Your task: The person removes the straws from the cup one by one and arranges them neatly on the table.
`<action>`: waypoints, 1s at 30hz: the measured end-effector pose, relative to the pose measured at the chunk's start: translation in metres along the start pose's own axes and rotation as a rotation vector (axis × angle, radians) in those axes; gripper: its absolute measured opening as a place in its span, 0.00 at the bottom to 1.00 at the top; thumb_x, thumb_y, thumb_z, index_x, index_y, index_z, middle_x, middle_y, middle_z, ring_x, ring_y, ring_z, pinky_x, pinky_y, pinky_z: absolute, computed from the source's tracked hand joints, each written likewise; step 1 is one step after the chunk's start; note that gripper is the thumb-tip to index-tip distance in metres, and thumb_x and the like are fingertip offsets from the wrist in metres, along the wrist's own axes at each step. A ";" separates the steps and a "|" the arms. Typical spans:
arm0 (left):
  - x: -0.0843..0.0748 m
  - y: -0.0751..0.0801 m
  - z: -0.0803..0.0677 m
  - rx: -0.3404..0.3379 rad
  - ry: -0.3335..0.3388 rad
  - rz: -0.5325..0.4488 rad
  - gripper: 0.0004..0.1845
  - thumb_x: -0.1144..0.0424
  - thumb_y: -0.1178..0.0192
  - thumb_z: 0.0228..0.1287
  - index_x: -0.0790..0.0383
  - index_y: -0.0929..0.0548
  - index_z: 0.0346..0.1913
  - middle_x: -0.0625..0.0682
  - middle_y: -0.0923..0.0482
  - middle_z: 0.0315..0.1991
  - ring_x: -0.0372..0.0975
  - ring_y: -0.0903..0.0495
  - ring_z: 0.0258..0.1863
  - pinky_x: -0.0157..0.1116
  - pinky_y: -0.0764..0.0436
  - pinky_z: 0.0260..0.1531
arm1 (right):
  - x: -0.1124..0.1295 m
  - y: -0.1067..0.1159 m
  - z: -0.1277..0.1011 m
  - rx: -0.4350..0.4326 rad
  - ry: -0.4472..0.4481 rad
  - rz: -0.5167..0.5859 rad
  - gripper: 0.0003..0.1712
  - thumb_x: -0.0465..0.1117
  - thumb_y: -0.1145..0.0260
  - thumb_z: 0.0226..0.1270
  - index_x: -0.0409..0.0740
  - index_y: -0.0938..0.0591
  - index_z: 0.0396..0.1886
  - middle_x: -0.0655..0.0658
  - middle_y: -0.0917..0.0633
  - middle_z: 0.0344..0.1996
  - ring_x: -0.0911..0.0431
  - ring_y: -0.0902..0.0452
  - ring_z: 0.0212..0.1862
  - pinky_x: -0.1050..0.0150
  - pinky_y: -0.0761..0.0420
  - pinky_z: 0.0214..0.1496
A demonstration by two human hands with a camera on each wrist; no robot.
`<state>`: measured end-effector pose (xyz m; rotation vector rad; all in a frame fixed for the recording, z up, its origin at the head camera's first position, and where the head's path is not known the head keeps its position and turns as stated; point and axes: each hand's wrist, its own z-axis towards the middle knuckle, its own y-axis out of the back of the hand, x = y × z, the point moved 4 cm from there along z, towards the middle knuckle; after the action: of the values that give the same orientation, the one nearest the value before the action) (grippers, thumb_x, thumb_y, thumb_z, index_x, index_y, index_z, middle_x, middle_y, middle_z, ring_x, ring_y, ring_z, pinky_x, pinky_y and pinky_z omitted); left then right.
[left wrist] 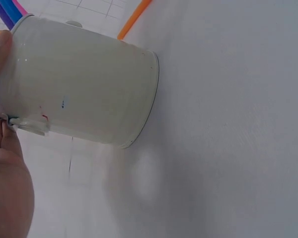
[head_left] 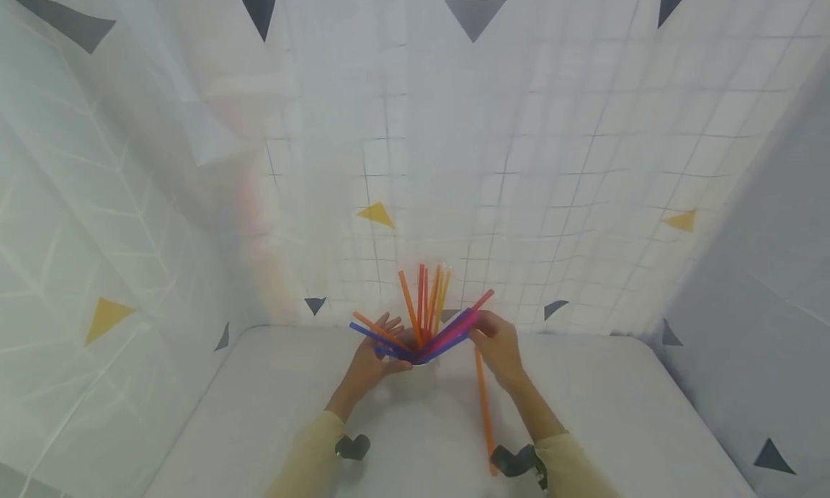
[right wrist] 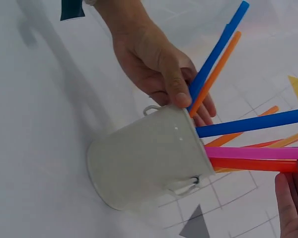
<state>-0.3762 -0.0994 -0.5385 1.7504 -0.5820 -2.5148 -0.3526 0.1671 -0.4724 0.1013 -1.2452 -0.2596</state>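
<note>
Head view: your left hand [head_left: 372, 365] grips the rim of a pale bucket [head_left: 416, 384] on the table [head_left: 279, 390], and your right hand [head_left: 498, 347] pinches the upper part of blue and pink straws [head_left: 454, 334] leaning out of it; other straws [head_left: 410, 307] fan up behind, and a loose orange straw [head_left: 485, 411] lies to the right. Left wrist view: you have fingers at the bucket's rim, near a small handle [left wrist: 32, 125]. Right wrist view: your left thumb [right wrist: 180, 96] rests on the rim, while your right fingers [right wrist: 284, 198] hold a red straw [right wrist: 248, 164]
</note>
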 end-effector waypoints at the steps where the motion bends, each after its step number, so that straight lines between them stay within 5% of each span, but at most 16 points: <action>1: 0.001 0.000 0.000 0.000 0.003 0.002 0.56 0.54 0.24 0.49 0.44 0.49 0.77 0.48 0.35 0.71 0.37 0.33 0.67 0.48 0.33 0.65 | 0.002 0.002 0.001 -0.004 0.006 0.004 0.12 0.41 0.33 0.66 0.44 0.16 0.47 0.46 0.13 0.43 0.52 0.17 0.49 0.61 0.17 0.50; 5: 0.002 0.000 0.000 -0.004 0.019 -0.002 0.55 0.55 0.24 0.49 0.41 0.49 0.76 0.44 0.35 0.71 0.34 0.33 0.67 0.46 0.33 0.65 | 0.017 0.013 0.002 -0.020 0.017 0.029 0.17 0.50 0.29 0.63 0.46 0.16 0.47 0.48 0.13 0.43 0.56 0.17 0.48 0.66 0.18 0.49; 12: 0.003 -0.002 -0.001 -0.021 -0.004 -0.002 0.56 0.56 0.24 0.48 0.39 0.49 0.76 0.48 0.41 0.74 0.38 0.36 0.69 0.47 0.33 0.65 | 0.066 0.036 -0.005 -0.042 0.044 -0.001 0.17 0.44 0.31 0.66 0.39 0.18 0.49 0.45 0.14 0.44 0.55 0.18 0.49 0.69 0.19 0.50; 24: -0.028 0.001 -0.009 -0.015 0.022 -0.011 0.55 0.63 0.25 0.51 0.56 0.50 0.77 0.53 0.42 0.74 0.45 0.37 0.70 0.46 0.34 0.65 | 0.036 0.053 0.008 -0.104 -0.002 0.018 0.22 0.56 0.30 0.61 0.51 0.18 0.51 0.51 0.15 0.47 0.58 0.19 0.51 0.69 0.19 0.50; 30: -0.011 -0.001 -0.005 -0.025 0.019 -0.008 0.56 0.61 0.24 0.49 0.50 0.50 0.77 0.49 0.40 0.73 0.42 0.35 0.69 0.46 0.33 0.65 | 0.040 0.062 0.011 -0.148 0.103 0.064 0.20 0.53 0.29 0.62 0.50 0.18 0.50 0.47 0.15 0.47 0.55 0.18 0.50 0.68 0.19 0.50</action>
<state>-0.3676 -0.0973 -0.5300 1.7697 -0.5419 -2.4962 -0.3423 0.2179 -0.4188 -0.0522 -1.1210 -0.2862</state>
